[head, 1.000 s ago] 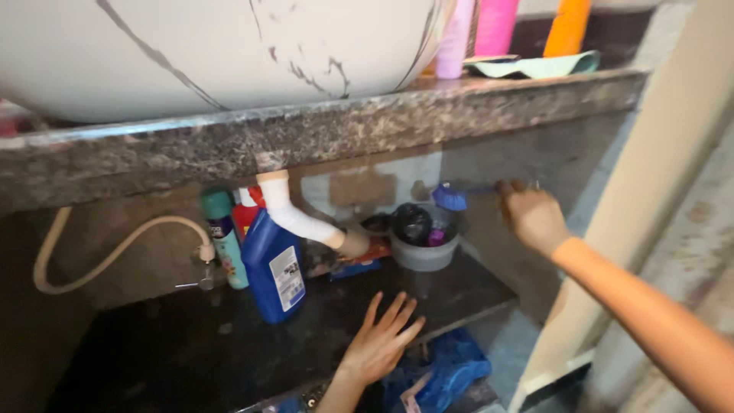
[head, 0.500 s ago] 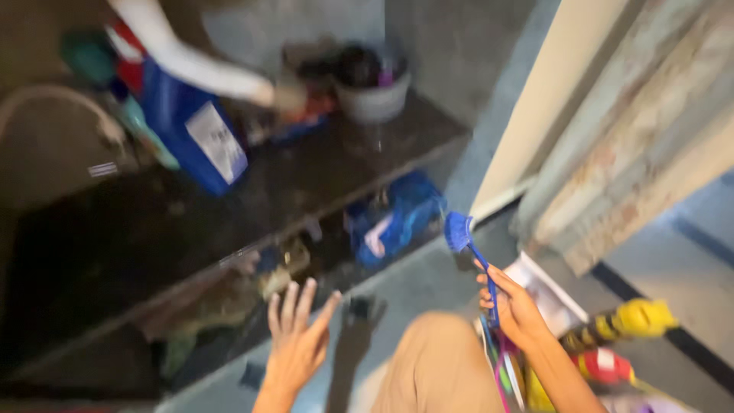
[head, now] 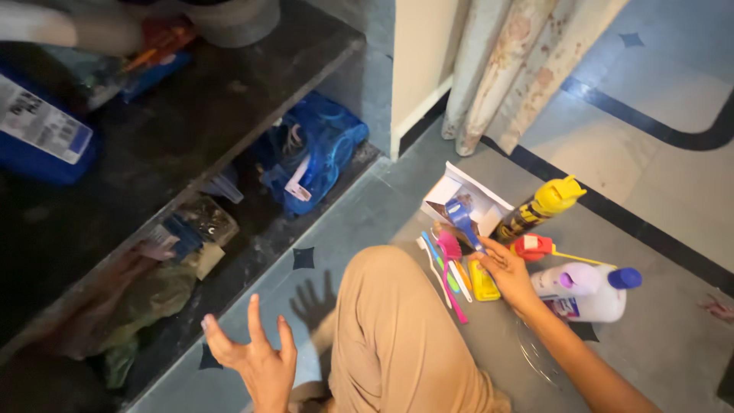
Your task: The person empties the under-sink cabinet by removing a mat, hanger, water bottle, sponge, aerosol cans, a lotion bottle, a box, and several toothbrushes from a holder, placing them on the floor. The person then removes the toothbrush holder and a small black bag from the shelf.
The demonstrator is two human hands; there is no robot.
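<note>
My right hand (head: 508,273) holds a blue brush (head: 462,219) by its thin handle, low over the floor, its head above a small open white box (head: 478,200). Beside it on the floor lie a pink brush (head: 451,268) and several other brushes, and a yellow item (head: 483,282). My left hand (head: 256,362) hovers open, fingers spread, palm up, above the grey floor in front of the low shelf, holding nothing. My knee in tan trousers (head: 397,329) lies between the hands.
A yellow-capped spray can (head: 539,206), a red-capped bottle (head: 534,248) and a white bottle with a blue cap (head: 592,292) lie right of my hand. A blue bag (head: 310,157) sits under the dark shelf (head: 191,115). A blue bottle (head: 42,134) stands on the shelf.
My view swung down from the shelf under the sink to the floor. My right hand carried the blue brush from shelf height down to the pile of brushes. The left hand stayed open.
</note>
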